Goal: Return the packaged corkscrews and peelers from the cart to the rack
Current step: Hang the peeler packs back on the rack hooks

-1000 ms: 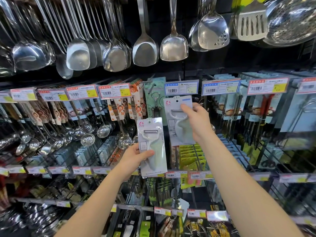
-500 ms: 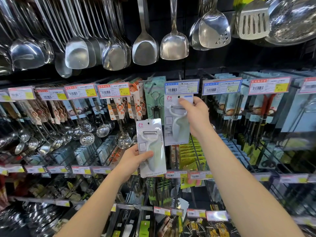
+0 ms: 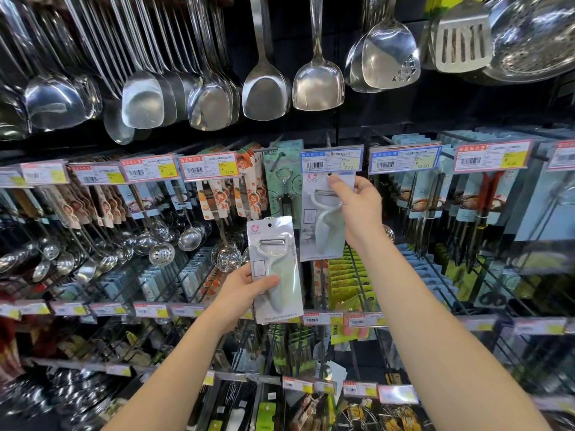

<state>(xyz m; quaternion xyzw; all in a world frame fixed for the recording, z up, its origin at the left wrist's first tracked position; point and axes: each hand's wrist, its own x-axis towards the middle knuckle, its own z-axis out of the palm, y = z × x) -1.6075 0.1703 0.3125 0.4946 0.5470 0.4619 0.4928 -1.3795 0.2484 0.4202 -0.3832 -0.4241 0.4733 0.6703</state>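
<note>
My right hand (image 3: 357, 206) pinches the top of a packaged pale-green peeler (image 3: 322, 225) and holds its hang hole up just under the blue price tag (image 3: 331, 159) on the rack. The hook itself is hidden behind the tag. My left hand (image 3: 245, 289) grips a second, identical packaged peeler (image 3: 277, 269) by its lower left edge, lower and to the left. A packaged corkscrew (image 3: 283, 185) hangs on the rack directly left of the raised peeler.
Steel ladles and turners (image 3: 264, 91) hang in a row overhead. Carded strainers and spoons (image 3: 217, 197) fill the hooks to the left, tongs packs (image 3: 426, 188) those to the right. Lower rails carry yellow-green packs (image 3: 345, 281) and more price tags.
My right hand has lifted its peeler upward until the card's top reaches the blue price tag. My left hand and its peeler have stayed about where they were.
</note>
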